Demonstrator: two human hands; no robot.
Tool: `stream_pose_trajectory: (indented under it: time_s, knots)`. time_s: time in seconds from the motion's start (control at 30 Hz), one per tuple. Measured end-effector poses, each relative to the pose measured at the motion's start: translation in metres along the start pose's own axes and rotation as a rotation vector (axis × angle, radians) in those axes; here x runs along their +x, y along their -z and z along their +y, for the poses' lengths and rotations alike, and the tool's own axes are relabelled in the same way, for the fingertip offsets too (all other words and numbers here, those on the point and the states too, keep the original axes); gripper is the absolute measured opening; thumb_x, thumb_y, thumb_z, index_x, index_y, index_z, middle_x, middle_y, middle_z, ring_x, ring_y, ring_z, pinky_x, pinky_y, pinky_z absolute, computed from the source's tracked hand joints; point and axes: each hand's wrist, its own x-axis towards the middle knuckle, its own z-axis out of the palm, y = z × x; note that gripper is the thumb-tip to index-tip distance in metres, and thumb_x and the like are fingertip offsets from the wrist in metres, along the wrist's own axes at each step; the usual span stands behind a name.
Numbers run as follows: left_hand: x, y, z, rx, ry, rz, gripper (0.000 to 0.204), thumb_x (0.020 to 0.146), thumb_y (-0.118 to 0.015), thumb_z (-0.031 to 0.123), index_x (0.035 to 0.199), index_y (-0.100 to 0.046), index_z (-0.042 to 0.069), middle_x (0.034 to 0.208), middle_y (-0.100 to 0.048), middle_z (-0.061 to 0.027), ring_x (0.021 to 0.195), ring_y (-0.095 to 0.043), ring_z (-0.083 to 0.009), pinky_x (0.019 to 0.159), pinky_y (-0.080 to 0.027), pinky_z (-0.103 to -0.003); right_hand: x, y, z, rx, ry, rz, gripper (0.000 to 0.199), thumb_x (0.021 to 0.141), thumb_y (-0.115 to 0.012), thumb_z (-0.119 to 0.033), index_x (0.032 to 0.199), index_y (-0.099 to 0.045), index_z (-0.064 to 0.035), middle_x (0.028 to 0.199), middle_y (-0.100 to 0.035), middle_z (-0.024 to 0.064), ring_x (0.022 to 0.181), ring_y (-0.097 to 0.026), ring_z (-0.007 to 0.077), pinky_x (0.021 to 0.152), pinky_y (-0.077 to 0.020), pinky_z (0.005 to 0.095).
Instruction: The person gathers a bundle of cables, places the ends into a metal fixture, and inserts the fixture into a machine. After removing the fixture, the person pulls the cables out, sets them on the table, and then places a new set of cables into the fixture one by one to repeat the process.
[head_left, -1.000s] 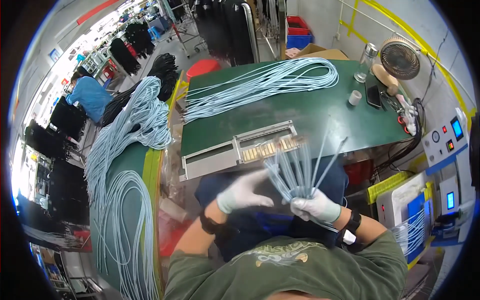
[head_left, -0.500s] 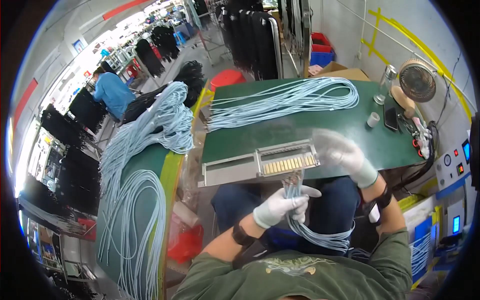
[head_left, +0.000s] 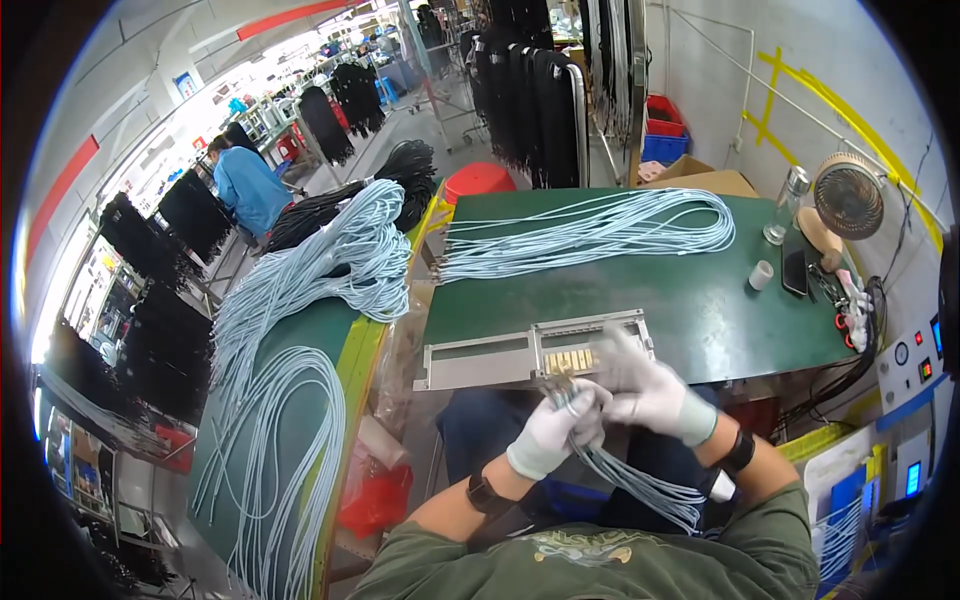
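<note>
My left hand (head_left: 555, 425), in a white glove, is closed around a bundle of light-blue cables (head_left: 640, 488) just in front of the bench edge. Their bunched ends (head_left: 562, 385) stick up above the fist, and the rest trails down to the right over my lap. Close beside it, my white-gloved right hand (head_left: 660, 395) hovers over the front of a metal fixture (head_left: 480, 371); motion smears its fingers, so whether they hold anything is unclear. A row of brass-coloured blocks (head_left: 570, 361) sits in the fixture's right half, partly covered by that hand.
More light-blue cables (head_left: 600, 235) lie looped across the green bench (head_left: 700, 315). Others (head_left: 370, 250) are heaped on the left table. At the right stand a fan (head_left: 850, 195), a glass bottle (head_left: 787, 205), a white cup (head_left: 761, 275) and a phone (head_left: 795, 270). A person in blue (head_left: 250, 190) sits far left.
My right hand has swung left and down from the fixture's right end to beside my left hand. The left hand, still gripping the cables, has shifted slightly left. The whole view has shifted a little.
</note>
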Motion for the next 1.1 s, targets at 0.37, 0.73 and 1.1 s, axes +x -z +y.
stream_pose_trajectory:
  time_s: [0.37, 0.73, 1.1]
  knots:
    - [0.009, 0.083, 0.150, -0.488, -0.479, 0.090, 0.042, 0.106, -0.043, 0.044, 0.097, -0.060, 0.007, 0.060, -0.031, 0.0074, 0.050, -0.028, -0.0068, 0.051, -0.030, -0.025, -0.144, 0.077, -0.005, -1.355, -0.459, 0.268, 0.014, 0.077, -0.067, -0.013, 0.091, -0.064, -0.0103, 0.075, -0.067, 0.0157, 0.073, -0.069, 0.0351, 0.069, -0.0558, 0.0464]
    - [0.079, 0.174, 0.189, -0.344, -0.592, 0.471, 0.027, 0.100, -0.062, 0.033, 0.104, -0.064, 0.006, 0.087, -0.058, -0.0049, 0.086, -0.056, -0.0200, 0.087, -0.053, -0.040, 0.055, 0.260, -0.137, -2.242, 0.151, 0.422, 0.033, 0.076, -0.072, -0.020, 0.105, -0.061, -0.0075, 0.095, -0.064, 0.0146, 0.096, -0.060, 0.0357, 0.089, -0.0464, 0.0457]
    - [0.043, 0.220, 0.149, 1.487, -0.151, 0.424, 0.033, 0.085, -0.075, 0.034, 0.104, -0.072, 0.007, 0.099, -0.071, -0.0104, 0.095, -0.068, -0.0233, 0.088, -0.051, -0.039, 0.077, 0.192, 0.057, -1.402, 0.070, 0.054, 0.069, 0.062, -0.086, -0.028, 0.123, -0.062, -0.0049, 0.132, -0.054, 0.0180, 0.128, -0.046, 0.0398, 0.108, -0.0374, 0.0519]
